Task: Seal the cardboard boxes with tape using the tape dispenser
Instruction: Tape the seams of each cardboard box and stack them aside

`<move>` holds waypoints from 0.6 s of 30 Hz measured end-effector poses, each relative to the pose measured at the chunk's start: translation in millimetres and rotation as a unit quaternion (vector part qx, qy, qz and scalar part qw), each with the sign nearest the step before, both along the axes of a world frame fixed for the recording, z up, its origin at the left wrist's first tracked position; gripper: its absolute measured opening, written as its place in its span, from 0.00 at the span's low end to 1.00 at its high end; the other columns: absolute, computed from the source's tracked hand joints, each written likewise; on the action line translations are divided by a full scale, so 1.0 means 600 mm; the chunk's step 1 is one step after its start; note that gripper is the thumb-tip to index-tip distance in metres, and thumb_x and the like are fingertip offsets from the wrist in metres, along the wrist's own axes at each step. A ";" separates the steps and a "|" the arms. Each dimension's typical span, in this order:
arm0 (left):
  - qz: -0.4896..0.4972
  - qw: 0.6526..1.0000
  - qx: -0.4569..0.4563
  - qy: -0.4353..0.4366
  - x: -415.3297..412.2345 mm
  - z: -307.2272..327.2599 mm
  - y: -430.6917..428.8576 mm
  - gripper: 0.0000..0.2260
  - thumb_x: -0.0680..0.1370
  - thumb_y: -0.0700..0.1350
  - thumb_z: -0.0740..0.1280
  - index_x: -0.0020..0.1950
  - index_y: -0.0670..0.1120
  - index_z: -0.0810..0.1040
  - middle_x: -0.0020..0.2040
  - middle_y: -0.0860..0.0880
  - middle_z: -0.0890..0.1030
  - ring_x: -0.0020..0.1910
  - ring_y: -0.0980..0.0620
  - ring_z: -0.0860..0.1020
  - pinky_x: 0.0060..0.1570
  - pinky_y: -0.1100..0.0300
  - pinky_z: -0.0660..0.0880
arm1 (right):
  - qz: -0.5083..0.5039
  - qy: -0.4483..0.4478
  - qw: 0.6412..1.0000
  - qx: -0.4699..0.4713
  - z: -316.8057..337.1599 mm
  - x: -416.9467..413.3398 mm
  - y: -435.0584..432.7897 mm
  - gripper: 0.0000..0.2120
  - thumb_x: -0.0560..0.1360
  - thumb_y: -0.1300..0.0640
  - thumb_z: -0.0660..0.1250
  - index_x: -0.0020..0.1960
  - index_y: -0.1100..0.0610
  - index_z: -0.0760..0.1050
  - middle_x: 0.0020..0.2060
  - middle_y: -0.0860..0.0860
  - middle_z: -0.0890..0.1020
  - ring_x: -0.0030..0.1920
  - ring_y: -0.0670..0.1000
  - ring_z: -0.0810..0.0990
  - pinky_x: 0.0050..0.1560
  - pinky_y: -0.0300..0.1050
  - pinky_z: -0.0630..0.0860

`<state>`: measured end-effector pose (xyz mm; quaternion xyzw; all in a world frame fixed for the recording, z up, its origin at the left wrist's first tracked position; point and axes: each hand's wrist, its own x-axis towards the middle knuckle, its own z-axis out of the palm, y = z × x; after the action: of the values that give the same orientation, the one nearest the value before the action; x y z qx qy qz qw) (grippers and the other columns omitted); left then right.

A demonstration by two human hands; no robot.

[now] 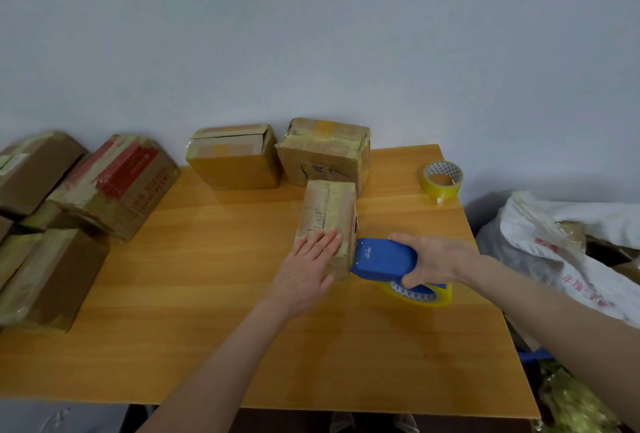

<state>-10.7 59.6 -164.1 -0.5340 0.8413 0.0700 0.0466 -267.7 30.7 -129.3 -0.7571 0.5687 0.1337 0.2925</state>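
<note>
A small cardboard box [329,211] stands on the wooden table [214,294], its top streaked with yellowish tape. My left hand [308,266] lies flat on the near end of its top, fingers straight. My right hand [433,259] grips a blue tape dispenser [384,257] loaded with a yellow tape roll [419,295]. The dispenser's front edge meets the box's near right corner.
Two taped boxes [235,159] [323,152] stand at the table's back edge against the wall. A spare yellow tape roll [442,179] sits at the back right corner. Several taped boxes [114,183] are piled at the left. White bags [554,245] lie right of the table.
</note>
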 end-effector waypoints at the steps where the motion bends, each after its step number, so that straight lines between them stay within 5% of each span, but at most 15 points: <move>1: 0.002 1.000 0.000 0.000 0.000 0.000 -0.001 0.29 0.83 0.52 0.52 0.78 0.52 0.38 0.78 0.55 0.40 0.77 0.56 0.38 0.74 0.58 0.34 | -0.003 -0.002 1.000 0.006 -0.002 0.004 -0.003 0.39 0.69 0.44 0.69 0.75 0.39 0.54 0.52 0.45 0.73 0.52 0.52 0.75 0.53 0.50 0.77; 9: 0.008 1.000 0.006 0.007 -0.002 0.000 -0.001 0.30 0.83 0.51 0.54 0.78 0.52 0.39 0.77 0.55 0.39 0.77 0.56 0.38 0.73 0.58 0.33 | 0.003 0.009 0.999 0.053 -0.001 0.020 -0.037 0.39 0.66 0.42 0.69 0.73 0.37 0.56 0.54 0.45 0.75 0.53 0.53 0.76 0.55 0.52 0.78; 18: 0.008 1.000 0.025 0.010 -0.003 0.006 0.002 0.30 0.83 0.49 0.54 0.78 0.52 0.40 0.76 0.57 0.38 0.77 0.56 0.39 0.74 0.58 0.35 | 0.004 0.032 0.997 0.065 0.018 0.033 -0.047 0.26 0.62 0.41 0.70 0.59 0.42 0.70 0.48 0.46 0.78 0.47 0.51 0.78 0.48 0.49 0.79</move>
<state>-12.6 60.9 -160.5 -0.5387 0.8353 0.0972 0.0511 -247.7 2.2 -118.4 -0.7344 0.5646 0.1959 0.3218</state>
